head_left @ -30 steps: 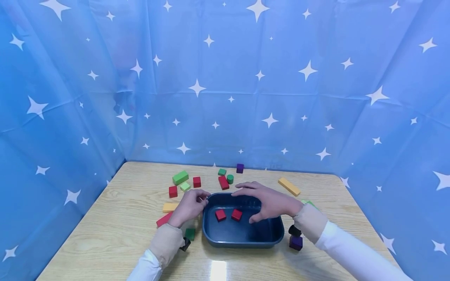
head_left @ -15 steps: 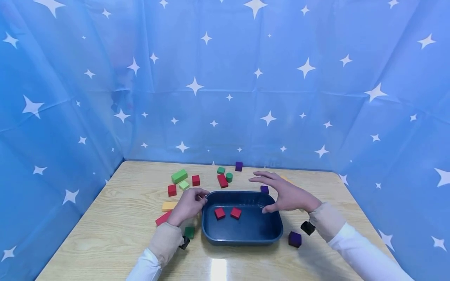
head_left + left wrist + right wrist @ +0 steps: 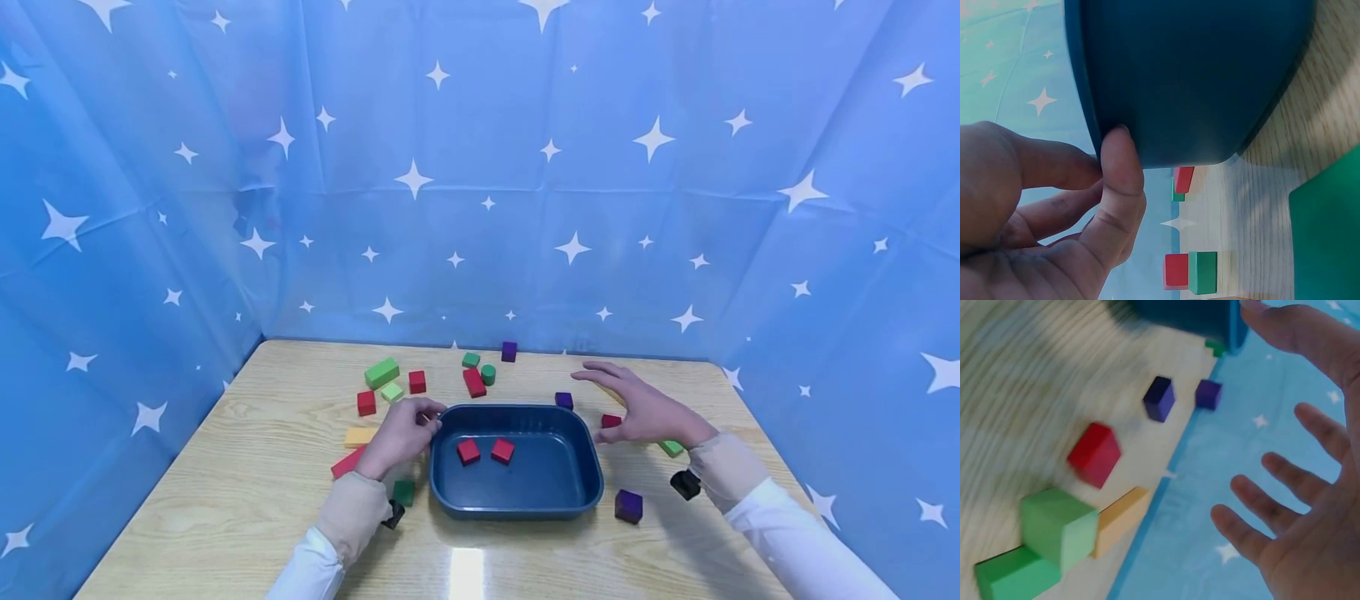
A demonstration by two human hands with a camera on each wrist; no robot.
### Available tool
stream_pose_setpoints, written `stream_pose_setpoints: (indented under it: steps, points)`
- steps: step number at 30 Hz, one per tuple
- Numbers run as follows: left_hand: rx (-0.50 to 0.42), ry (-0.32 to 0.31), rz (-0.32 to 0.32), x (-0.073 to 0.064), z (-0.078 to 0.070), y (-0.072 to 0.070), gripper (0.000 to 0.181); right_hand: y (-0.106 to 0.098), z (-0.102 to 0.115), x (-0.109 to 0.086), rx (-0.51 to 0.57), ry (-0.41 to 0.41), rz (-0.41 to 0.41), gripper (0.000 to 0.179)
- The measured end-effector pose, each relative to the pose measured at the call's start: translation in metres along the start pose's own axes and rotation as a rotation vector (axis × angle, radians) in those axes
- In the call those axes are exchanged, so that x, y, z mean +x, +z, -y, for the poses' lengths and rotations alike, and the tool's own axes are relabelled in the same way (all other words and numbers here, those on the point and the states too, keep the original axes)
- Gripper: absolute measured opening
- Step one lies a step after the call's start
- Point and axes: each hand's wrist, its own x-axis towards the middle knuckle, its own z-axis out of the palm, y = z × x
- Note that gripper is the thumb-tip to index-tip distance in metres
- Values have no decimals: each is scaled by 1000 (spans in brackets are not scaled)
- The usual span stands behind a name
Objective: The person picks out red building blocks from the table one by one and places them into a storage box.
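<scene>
A dark blue tray (image 3: 517,512) stands on the table with two red blocks, a left one (image 3: 468,452) and a right one (image 3: 502,451), on its floor. My left hand (image 3: 405,429) pinches the tray's rim at the far left corner; in the left wrist view its thumb and forefinger meet at the edge. Fingers spread and holding nothing, my right hand (image 3: 648,410) hovers just right of the tray. Below its palm side lies a red block (image 3: 1094,455), with a purple block (image 3: 564,401) behind the tray's right corner.
Right of the tray sits another purple block (image 3: 628,506); a dark green block (image 3: 404,492) is left of it. Light green (image 3: 1060,526) and orange blocks (image 3: 1121,520) lie at right. Several blocks, including a green cylinder (image 3: 488,374), are scattered toward the blue star curtain (image 3: 480,208).
My right hand has moved right, from over the tray to beyond its right side, uncovering a purple and a red block. My left hand stays at the rim.
</scene>
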Motion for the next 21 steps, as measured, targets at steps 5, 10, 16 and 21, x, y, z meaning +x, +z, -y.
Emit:
stream_pose_setpoints:
  steps: [5, 10, 16, 21]
  points:
    - [-1, -4, -1, 0, 0, -1, 25, 5, -15, -4, -23, 44, 10, 88]
    - [-7, -3, -1, 0, 0, -1, 24, 12, -24, -5, -42, 90, 54, 85]
    - [-10, -2, 5, 0, 1, 0, 24, 20, -32, -4, -80, 122, 77, 73]
    - [-9, -9, 9, 0, 1, 0, 24, 26, -42, -3, -114, 128, 80, 57]
